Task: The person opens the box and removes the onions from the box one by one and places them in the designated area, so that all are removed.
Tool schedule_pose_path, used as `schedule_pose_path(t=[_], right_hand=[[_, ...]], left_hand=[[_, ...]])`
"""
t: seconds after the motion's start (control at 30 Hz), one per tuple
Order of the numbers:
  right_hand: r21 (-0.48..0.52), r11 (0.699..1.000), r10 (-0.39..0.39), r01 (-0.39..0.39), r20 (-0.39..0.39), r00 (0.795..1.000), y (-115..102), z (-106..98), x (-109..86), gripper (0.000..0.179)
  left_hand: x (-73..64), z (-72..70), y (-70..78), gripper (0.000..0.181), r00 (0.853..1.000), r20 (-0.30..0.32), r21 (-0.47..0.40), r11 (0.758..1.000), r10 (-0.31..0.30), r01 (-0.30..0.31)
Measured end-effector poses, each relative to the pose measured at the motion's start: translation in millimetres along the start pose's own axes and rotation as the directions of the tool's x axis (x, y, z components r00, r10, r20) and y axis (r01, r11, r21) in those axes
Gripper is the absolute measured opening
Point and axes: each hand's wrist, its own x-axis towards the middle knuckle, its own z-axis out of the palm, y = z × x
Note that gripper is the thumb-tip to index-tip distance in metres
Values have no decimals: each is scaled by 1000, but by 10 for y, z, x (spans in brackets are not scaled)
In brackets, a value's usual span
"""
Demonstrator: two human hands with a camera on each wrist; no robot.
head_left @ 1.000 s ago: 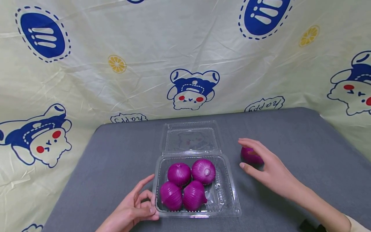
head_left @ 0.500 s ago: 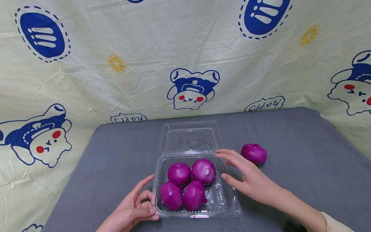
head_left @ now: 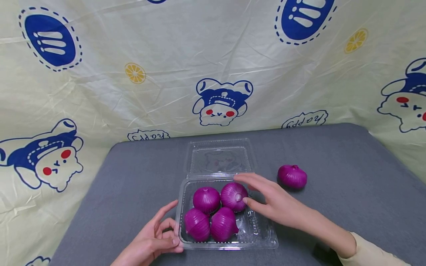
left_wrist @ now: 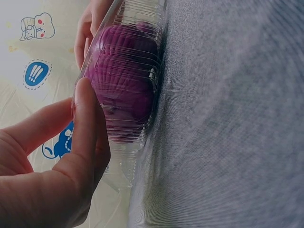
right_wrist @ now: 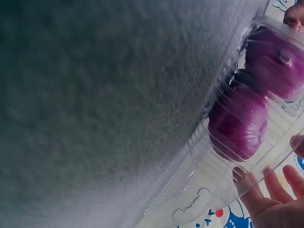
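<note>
A clear plastic clamshell container lies with its lid folded back, several purple onions sitting in its base. My left hand holds the near left side of the container at the rim; in the left wrist view, the thumb and fingers of this hand meet that edge. Over the right side hovers my right hand, fingers spread apart. Its thumb is close to the upper right onion, and I cannot tell whether they touch. Behind this hand, one more onion rests on the cloth.
The transparent lid lies flat behind the base. Grey cloth covers the table. A pale printed curtain hangs along the back. A dark object shows beneath the right forearm.
My right hand has moved left, from around the loose onion to above the container's right side. That onion stays where it was. The left hand keeps its place at the container.
</note>
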Motion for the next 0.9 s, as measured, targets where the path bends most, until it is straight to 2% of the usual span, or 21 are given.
schedule_pose_path(t=[0.3,0.5,0.73,0.9], right_hand=[[-3,1000,11,-11,111,994,41,-63,144,61],[-58,998,21,-11,179,984,64,-59,207,54],[-112,994,24,0,212,977,105,-31,237,54],[-137,991,26,7,235,972,125,-15,256,57]], left_hand=[[-2,3,11,89,1000,-12,-2,1000,-12,12],[-5,11,11,88,1000,-19,-2,1000,-21,21],[-5,16,11,88,999,-30,-14,999,-36,35],[-5,11,10,88,999,-24,-9,1000,-22,22]])
